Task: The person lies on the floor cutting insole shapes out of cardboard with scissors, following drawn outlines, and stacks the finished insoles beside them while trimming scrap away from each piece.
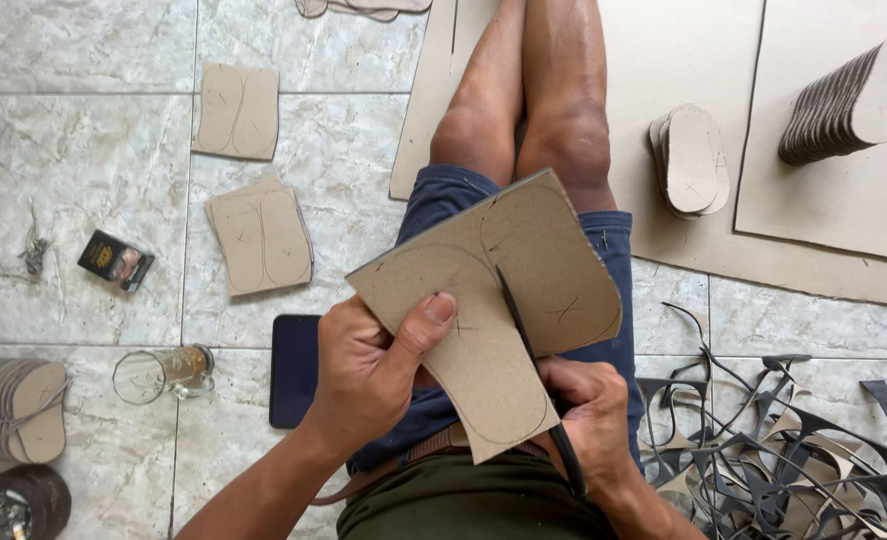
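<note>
Cardboard sheet (508,290) stiff, light; left hand (368,370) pinches edge at 8 o'clock, right hand (588,415) clasps scissors (538,380) cutting outline.

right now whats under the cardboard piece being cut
Under the cardboard piece show blue shorts and the lap. The scissors pass beneath it, lower blade covered. Left hand fingers are hidden behind it.

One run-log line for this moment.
left hand holds brown cardboard sheet | right hand cuts with black scissors | grips shut
</note>
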